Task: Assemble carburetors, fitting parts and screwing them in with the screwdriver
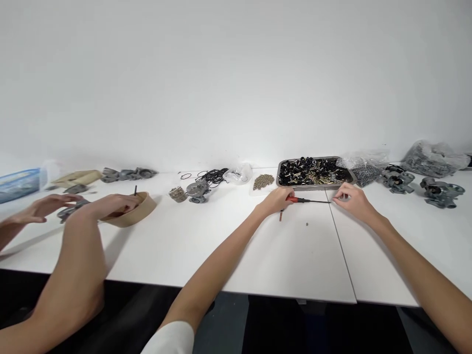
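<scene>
My left hand (277,199) grips the red handle of a small screwdriver (308,200), whose dark shaft lies level and points right. At the shaft's tip, my right hand (350,199) has its fingertips pinched together; what they hold is too small to make out. Both hands rest on the white table (228,246), just in front of a metal tray (283,184) filled with black rings and brass parts. A tiny dark screw (307,224) and a short brown stick (280,215) lie on the table near my left hand.
A co-worker's two hands (92,204) work at the left, beside a tan bowl (142,211) and grey metal parts. A heap of brass pieces (263,181), black O-rings (214,176), a grey carburettor body (198,191), plastic bags and more castings (440,191) line the back.
</scene>
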`<state>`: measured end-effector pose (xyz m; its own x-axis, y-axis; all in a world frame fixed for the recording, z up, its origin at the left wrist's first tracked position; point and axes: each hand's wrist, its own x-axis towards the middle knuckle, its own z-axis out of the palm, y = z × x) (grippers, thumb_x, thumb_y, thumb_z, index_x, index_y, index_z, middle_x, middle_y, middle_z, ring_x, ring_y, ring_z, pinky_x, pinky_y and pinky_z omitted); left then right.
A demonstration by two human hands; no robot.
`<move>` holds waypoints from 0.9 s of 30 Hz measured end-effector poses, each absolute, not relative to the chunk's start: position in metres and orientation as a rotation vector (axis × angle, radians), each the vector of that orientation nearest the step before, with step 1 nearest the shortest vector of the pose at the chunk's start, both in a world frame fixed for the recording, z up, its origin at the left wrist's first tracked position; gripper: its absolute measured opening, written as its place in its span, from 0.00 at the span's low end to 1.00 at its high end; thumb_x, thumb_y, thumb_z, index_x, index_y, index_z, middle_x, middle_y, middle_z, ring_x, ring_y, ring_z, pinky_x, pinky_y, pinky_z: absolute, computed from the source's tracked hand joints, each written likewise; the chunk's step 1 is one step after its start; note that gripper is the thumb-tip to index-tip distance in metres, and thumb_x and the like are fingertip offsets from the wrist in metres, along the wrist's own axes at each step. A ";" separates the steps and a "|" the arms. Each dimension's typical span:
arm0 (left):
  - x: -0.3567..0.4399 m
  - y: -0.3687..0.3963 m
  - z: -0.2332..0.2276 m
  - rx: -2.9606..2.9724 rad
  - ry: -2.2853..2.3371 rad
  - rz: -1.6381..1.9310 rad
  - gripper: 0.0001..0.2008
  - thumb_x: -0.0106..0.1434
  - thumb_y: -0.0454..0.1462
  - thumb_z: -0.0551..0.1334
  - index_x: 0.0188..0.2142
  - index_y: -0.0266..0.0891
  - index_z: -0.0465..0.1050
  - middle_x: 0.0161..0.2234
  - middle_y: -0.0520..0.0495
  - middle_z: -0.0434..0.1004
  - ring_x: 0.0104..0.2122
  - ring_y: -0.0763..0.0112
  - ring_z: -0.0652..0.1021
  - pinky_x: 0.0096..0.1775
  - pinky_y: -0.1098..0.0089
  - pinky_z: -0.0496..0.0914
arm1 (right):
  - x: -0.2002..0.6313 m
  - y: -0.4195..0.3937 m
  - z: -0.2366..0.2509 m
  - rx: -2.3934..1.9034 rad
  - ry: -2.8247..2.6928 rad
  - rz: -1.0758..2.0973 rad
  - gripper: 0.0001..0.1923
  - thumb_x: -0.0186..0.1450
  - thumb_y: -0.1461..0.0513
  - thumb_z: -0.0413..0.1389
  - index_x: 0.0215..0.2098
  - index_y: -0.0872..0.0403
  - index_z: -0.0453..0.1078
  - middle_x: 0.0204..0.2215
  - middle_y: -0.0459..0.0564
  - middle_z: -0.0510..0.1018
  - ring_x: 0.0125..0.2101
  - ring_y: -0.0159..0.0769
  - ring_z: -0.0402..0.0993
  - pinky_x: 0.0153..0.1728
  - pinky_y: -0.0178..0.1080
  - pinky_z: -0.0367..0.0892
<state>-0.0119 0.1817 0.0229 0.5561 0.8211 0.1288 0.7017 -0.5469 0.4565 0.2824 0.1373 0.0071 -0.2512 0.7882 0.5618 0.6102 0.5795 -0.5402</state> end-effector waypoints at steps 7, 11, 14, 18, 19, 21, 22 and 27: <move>-0.078 0.182 0.054 2.364 1.742 0.767 0.09 0.68 0.36 0.55 0.41 0.38 0.73 0.44 0.43 0.77 0.42 0.67 0.76 0.45 0.68 0.71 | 0.280 0.141 0.000 -1.186 -1.957 0.398 0.08 0.57 0.61 0.57 0.20 0.53 0.70 0.23 0.47 0.65 0.24 0.33 0.62 0.27 0.38 0.58; -0.147 0.189 0.077 2.221 2.353 0.649 0.12 0.69 0.35 0.52 0.46 0.34 0.70 0.48 0.36 0.70 0.45 0.57 0.76 0.47 0.61 0.69 | 0.280 0.140 0.001 -1.235 -1.969 0.442 0.08 0.57 0.62 0.57 0.20 0.53 0.70 0.24 0.47 0.64 0.24 0.33 0.61 0.28 0.38 0.57; -0.184 0.189 0.080 2.185 2.573 0.249 0.15 0.68 0.39 0.57 0.49 0.30 0.68 0.51 0.34 0.66 0.45 0.52 0.76 0.47 0.58 0.69 | 0.276 0.138 -0.002 -1.232 -1.980 0.429 0.09 0.60 0.60 0.56 0.22 0.53 0.69 0.26 0.47 0.65 0.26 0.34 0.61 0.29 0.39 0.59; -0.205 0.186 0.072 2.157 2.581 0.114 0.13 0.63 0.34 0.63 0.45 0.27 0.69 0.49 0.32 0.68 0.45 0.48 0.76 0.46 0.53 0.70 | 0.269 0.136 -0.005 -1.185 -2.043 0.437 0.09 0.62 0.59 0.56 0.25 0.52 0.70 0.33 0.50 0.69 0.31 0.37 0.65 0.34 0.41 0.62; -0.207 0.186 0.070 2.149 2.584 0.103 0.12 0.62 0.33 0.63 0.43 0.27 0.70 0.48 0.32 0.69 0.45 0.47 0.77 0.46 0.53 0.70 | 0.268 0.135 -0.005 -1.176 -2.057 0.445 0.08 0.62 0.59 0.56 0.27 0.52 0.70 0.34 0.50 0.70 0.33 0.37 0.66 0.36 0.42 0.63; -0.209 0.186 0.068 2.138 2.584 0.117 0.09 0.62 0.32 0.62 0.42 0.29 0.71 0.46 0.33 0.70 0.45 0.46 0.77 0.45 0.53 0.71 | 0.268 0.134 -0.003 -1.170 -2.075 0.453 0.07 0.63 0.59 0.57 0.29 0.52 0.72 0.36 0.51 0.71 0.35 0.39 0.68 0.37 0.42 0.64; -0.210 0.185 0.068 2.135 2.581 0.139 0.08 0.62 0.32 0.61 0.41 0.31 0.71 0.45 0.34 0.70 0.45 0.46 0.77 0.45 0.54 0.71 | 0.268 0.133 -0.003 -1.175 -2.082 0.449 0.06 0.63 0.59 0.57 0.29 0.52 0.73 0.36 0.51 0.71 0.36 0.40 0.68 0.37 0.42 0.64; -0.218 0.178 0.079 2.055 2.567 0.352 0.04 0.63 0.31 0.58 0.36 0.33 0.71 0.40 0.39 0.69 0.41 0.50 0.78 0.42 0.57 0.71 | 0.271 0.133 0.000 -1.204 -2.084 0.413 0.04 0.62 0.60 0.58 0.32 0.52 0.74 0.34 0.50 0.71 0.36 0.41 0.69 0.37 0.42 0.64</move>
<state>-0.2179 0.1783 0.0790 -0.2191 0.9407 0.2591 0.9757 0.2102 0.0619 0.2711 0.1333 -0.0003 -0.3361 0.8517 0.4022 0.6338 0.5203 -0.5723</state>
